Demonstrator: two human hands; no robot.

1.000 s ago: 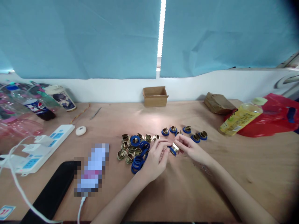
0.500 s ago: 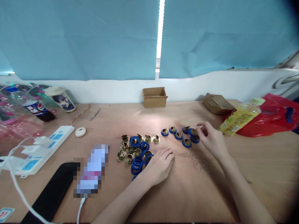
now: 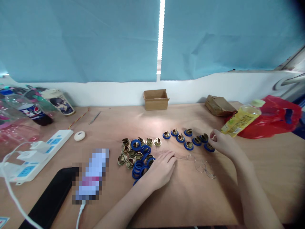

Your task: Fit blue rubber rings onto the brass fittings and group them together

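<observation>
A Pepsi bottle [image 3: 34, 111] holds dark liquid, while the hands are apart: left hand [image 3: 163, 168] laid open beside blue rings [image 3: 136, 173], right hand [image 3: 213, 137] at ringed caps [image 3: 209, 147] on the table [image 3: 186, 203], grip unclear.

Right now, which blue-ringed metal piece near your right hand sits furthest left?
The blue-ringed metal piece nearest the unringed pieces; all others lie further right.
</observation>
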